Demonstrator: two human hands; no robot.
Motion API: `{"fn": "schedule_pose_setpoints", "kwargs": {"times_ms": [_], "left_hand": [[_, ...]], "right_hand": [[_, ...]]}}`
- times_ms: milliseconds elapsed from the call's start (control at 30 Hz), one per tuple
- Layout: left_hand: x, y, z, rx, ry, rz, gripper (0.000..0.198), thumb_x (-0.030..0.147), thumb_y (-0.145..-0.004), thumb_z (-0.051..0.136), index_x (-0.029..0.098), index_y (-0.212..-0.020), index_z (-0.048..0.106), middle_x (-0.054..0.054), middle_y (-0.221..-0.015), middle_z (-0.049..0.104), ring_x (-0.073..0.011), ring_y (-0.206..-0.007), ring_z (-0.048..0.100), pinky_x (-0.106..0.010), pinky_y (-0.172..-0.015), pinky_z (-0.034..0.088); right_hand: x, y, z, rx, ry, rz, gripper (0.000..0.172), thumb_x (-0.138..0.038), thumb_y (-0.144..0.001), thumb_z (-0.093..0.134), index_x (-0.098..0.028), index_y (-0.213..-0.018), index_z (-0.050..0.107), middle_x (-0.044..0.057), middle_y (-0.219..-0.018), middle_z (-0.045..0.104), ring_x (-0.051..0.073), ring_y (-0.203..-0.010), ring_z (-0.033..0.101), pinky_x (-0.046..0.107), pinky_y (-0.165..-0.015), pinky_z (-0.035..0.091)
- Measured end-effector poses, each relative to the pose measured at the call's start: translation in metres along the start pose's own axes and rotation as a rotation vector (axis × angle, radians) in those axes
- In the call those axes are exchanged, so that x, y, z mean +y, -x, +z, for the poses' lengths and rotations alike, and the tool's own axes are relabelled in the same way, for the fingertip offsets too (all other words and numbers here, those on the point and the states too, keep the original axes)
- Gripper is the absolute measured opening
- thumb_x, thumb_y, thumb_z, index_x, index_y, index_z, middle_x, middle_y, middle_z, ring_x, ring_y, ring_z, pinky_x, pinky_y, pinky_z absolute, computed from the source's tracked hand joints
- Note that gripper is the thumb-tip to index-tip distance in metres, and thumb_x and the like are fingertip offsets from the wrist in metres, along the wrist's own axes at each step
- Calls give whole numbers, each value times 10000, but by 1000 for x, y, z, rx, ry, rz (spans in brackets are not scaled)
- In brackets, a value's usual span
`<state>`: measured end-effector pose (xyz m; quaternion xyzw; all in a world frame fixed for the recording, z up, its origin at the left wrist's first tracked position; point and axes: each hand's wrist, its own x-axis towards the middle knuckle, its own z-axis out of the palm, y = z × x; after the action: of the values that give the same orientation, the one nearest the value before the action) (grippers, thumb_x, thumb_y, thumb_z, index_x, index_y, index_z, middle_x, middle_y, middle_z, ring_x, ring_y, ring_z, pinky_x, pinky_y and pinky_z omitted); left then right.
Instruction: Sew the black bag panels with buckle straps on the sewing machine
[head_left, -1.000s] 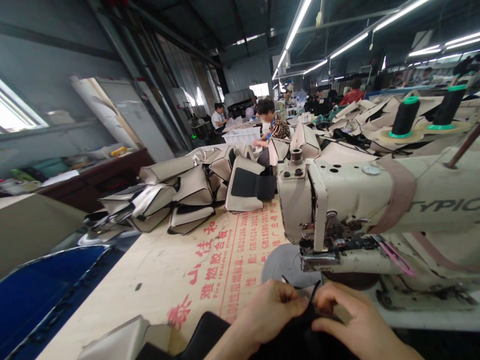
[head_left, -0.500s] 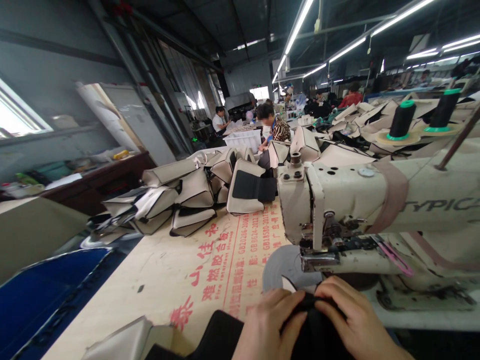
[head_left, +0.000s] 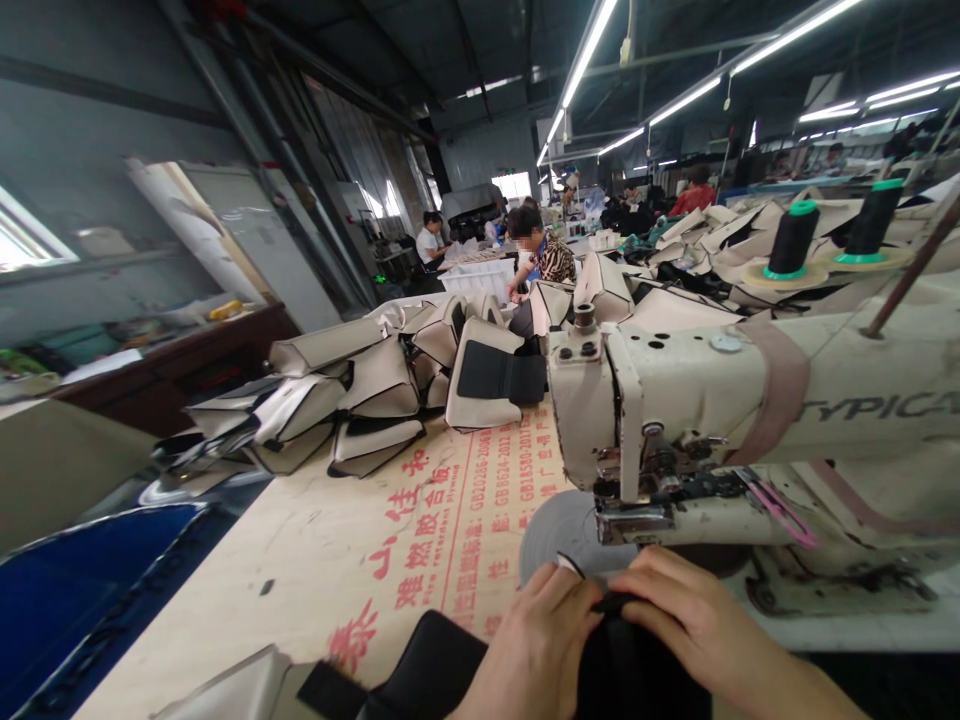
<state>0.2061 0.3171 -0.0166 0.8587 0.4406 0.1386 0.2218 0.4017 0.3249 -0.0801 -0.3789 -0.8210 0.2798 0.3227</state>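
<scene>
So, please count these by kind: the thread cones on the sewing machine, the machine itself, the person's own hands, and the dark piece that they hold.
Black thread cones with green bases: 2
Cream industrial sewing machine: 1
Own hands, left hand and right hand: 2
Black fabric piece, pinched by both hands: 1
Total: 6

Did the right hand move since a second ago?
Yes, a little. The right hand crept forward over the black fabric, ending up closer to the underside of the sewing machine, which stays put on the table.
</scene>
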Motion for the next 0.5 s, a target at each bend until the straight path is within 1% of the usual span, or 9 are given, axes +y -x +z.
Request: {"fn": "schedule_pose_setpoints", "kwargs": {"times_ms": [33,100,233,367,400,433,500], "left_hand": [[0,-1,0,-6,15,-15,260,91,-851,340,190,-936,565,-48,-928,576,-170,-871,507,-280,-771,445],[0,-5,1,-10,49,-50,257,106,-861,336,193,-921,571,-37,-907,575,-162,-868,510,-271,-775,434],[-2,-14,-1,-14,116,-117,226,135,-862,369,199,-910,580,-20,-886,570,-147,-876,520,-254,-790,421],[-6,-15,-7,-12,144,-165,166,178,-850,418,195,-866,583,-13,-888,576,-142,-866,534,-248,-787,429],[-9,-13,-9,-20,128,-184,144,191,-833,454,195,-891,585,-18,-912,581,-151,-876,538,-257,-789,434],[-12,-10,-10,-36,103,-195,171,196,-812,486,199,-953,583,-28,-962,585,-166,-908,539,-272,-807,435],[-19,-6,-13,-88,59,-174,338,179,-794,496,225,-1127,534,-45,-1126,563,-195,-1028,516,-310,-891,408]], "right_hand": [[1,-1,-2,-33,18,-16,153,-264,-935,399,-210,-976,536,35,-939,537,160,-866,518,276,-778,431],[3,-3,-3,-56,56,-28,182,-243,-942,362,-190,-957,535,49,-917,532,174,-858,510,298,-766,432],[7,-4,3,10,107,15,187,-240,-939,361,-194,-959,541,37,-863,530,179,-817,517,299,-712,419],[9,-6,8,54,72,83,164,-254,-935,384,-207,-907,540,13,-850,536,161,-796,526,279,-719,394],[9,-7,9,62,57,96,161,-259,-935,389,-210,-898,538,8,-847,538,157,-796,526,275,-722,387],[9,-7,9,71,45,107,157,-264,-934,394,-213,-891,536,4,-847,539,155,-800,525,272,-725,381],[9,-8,9,94,22,121,153,-275,-931,404,-215,-881,536,-1,-845,542,152,-802,523,268,-728,369]]}}
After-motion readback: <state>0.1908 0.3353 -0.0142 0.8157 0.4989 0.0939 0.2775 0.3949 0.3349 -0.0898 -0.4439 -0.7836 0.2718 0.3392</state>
